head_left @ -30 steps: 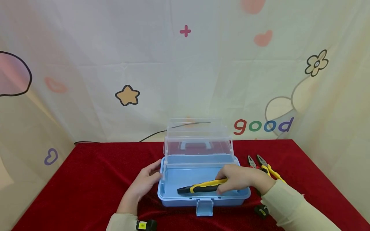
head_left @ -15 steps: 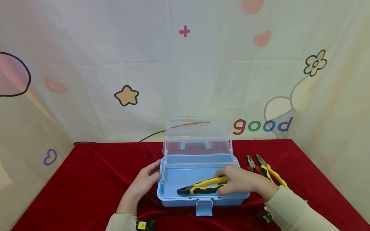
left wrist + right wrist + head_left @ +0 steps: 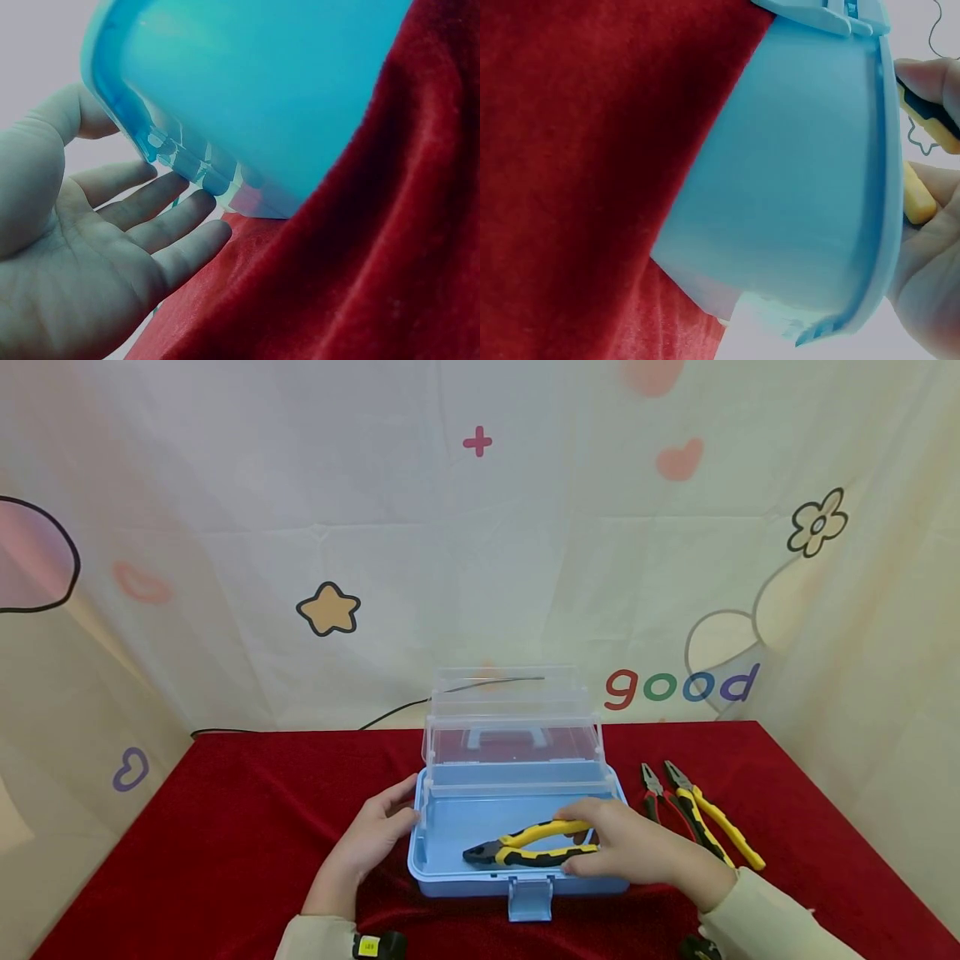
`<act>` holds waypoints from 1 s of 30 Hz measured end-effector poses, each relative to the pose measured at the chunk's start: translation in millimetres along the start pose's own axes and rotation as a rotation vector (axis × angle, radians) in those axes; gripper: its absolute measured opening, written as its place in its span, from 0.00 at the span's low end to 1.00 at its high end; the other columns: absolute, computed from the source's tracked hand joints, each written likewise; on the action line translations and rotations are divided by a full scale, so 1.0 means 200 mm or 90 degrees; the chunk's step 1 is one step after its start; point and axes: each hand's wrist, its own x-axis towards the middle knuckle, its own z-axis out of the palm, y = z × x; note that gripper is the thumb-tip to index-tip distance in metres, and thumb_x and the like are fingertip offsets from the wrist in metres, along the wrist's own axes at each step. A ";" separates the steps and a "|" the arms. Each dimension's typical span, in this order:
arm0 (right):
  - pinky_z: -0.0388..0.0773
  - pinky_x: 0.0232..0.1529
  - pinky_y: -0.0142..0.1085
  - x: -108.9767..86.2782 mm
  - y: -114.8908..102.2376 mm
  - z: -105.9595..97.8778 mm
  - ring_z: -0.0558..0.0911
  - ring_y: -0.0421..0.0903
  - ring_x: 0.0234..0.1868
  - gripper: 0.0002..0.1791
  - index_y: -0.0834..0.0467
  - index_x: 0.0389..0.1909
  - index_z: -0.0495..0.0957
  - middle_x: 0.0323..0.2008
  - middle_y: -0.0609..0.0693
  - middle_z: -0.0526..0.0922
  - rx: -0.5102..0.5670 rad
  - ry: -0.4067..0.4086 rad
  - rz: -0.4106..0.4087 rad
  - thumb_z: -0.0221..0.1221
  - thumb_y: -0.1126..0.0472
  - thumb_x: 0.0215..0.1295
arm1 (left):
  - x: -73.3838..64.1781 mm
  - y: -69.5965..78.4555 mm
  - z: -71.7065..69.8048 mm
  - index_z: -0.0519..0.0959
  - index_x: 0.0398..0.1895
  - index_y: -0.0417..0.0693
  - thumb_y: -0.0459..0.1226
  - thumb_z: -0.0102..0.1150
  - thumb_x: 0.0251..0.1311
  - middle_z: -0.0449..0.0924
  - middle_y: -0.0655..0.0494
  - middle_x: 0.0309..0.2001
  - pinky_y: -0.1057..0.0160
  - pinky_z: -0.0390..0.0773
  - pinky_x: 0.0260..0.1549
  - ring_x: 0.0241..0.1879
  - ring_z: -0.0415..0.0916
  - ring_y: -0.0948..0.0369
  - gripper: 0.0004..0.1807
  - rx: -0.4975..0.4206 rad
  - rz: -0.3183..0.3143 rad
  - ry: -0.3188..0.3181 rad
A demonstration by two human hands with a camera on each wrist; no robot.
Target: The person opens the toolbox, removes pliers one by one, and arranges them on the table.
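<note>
A light blue toolbox (image 3: 465, 814) stands with its clear lid (image 3: 517, 743) raised toward the back. My left hand (image 3: 373, 835) rests at the box's left end, thumb at the rim. In the left wrist view its relaxed fingers (image 3: 184, 225) lie close along the outer wall. My right hand (image 3: 633, 847) holds a pair of pliers (image 3: 517, 852) by the yellow-and-black handles, thumb on the near handle and fingers at the far one. The dark head points left, low over the box floor, with the handles spread apart. The right wrist view shows the handle ends (image 3: 919, 199) past the rim.
Two more pliers lie on the red cloth (image 3: 225, 843) right of the box: a red-and-black pair (image 3: 663, 802) and a yellow-and-black pair (image 3: 712, 818). The box's latch (image 3: 530, 900) hangs down in front. A patterned curtain (image 3: 480, 568) closes off the back.
The handles of the pliers in my right hand have spread apart, and that hand has shifted slightly right and nearer. The left hand and toolbox have stayed in place.
</note>
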 end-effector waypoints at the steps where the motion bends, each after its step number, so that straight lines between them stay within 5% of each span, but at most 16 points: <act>1: 0.79 0.39 0.29 0.00 0.00 0.00 0.77 0.43 0.44 0.33 0.61 0.57 0.73 0.49 0.49 0.79 -0.003 0.003 -0.001 0.66 0.50 0.51 | 0.00 0.00 0.00 0.62 0.70 0.53 0.36 0.51 0.60 0.70 0.49 0.64 0.51 0.76 0.54 0.56 0.74 0.53 0.32 -0.001 0.000 -0.001; 7: 0.80 0.42 0.34 -0.03 0.01 0.01 0.77 0.40 0.42 0.31 0.59 0.56 0.74 0.48 0.48 0.79 -0.026 0.025 -0.008 0.65 0.48 0.53 | 0.00 0.00 0.00 0.62 0.70 0.53 0.36 0.51 0.60 0.69 0.48 0.64 0.50 0.76 0.54 0.57 0.73 0.52 0.32 0.001 -0.001 -0.001; 21: 0.78 0.35 0.26 -0.10 0.02 0.00 0.78 0.39 0.41 0.31 0.59 0.57 0.74 0.47 0.51 0.80 -0.009 0.075 0.007 0.65 0.49 0.53 | 0.00 0.00 0.00 0.62 0.70 0.54 0.36 0.52 0.60 0.69 0.48 0.64 0.49 0.76 0.55 0.58 0.73 0.51 0.32 0.001 0.001 0.002; 30: 0.79 0.37 0.27 -0.12 0.05 0.02 0.79 0.36 0.39 0.30 0.59 0.56 0.74 0.46 0.52 0.80 0.002 0.115 -0.029 0.65 0.48 0.54 | 0.00 0.00 0.00 0.61 0.70 0.52 0.36 0.51 0.60 0.68 0.48 0.66 0.49 0.75 0.55 0.59 0.72 0.51 0.32 -0.003 -0.004 -0.001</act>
